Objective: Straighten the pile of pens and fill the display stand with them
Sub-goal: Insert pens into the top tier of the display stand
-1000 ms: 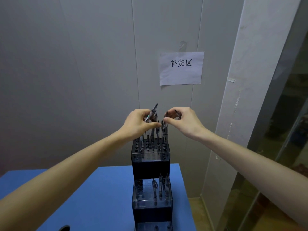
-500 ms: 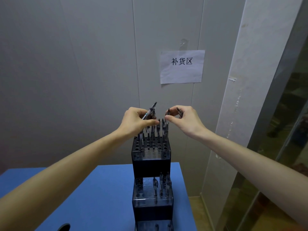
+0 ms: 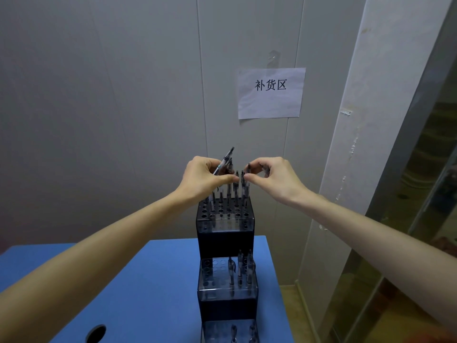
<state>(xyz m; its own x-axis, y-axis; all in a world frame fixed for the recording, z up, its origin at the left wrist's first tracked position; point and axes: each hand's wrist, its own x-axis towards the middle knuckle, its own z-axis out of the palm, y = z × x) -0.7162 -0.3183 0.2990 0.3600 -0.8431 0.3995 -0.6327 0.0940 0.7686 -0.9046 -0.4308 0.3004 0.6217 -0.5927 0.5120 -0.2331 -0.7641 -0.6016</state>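
A dark stepped display stand point(image 3: 225, 233) with rows of holes stands on the blue table point(image 3: 138, 288). Several pens point(image 3: 236, 191) stand upright in the back rows of its top tier, and three more pens point(image 3: 241, 268) stand in the middle tier. My left hand point(image 3: 205, 179) is above the top tier and grips a few pens point(image 3: 224, 161) that point up and to the right. My right hand point(image 3: 274, 177) is beside it and pinches the top of one pen point(image 3: 247, 180) standing at the right of the top tier.
A grey panel wall rises right behind the stand, with a paper sign point(image 3: 270, 93) taped on it. A white pillar point(image 3: 356, 144) and a glass partition are to the right. A round hole point(image 3: 96, 333) shows in the table near the bottom left.
Both hands have stayed over the top tier with only small shifts. The view has tilted slightly, so hands and stand sit a little higher in the frame.
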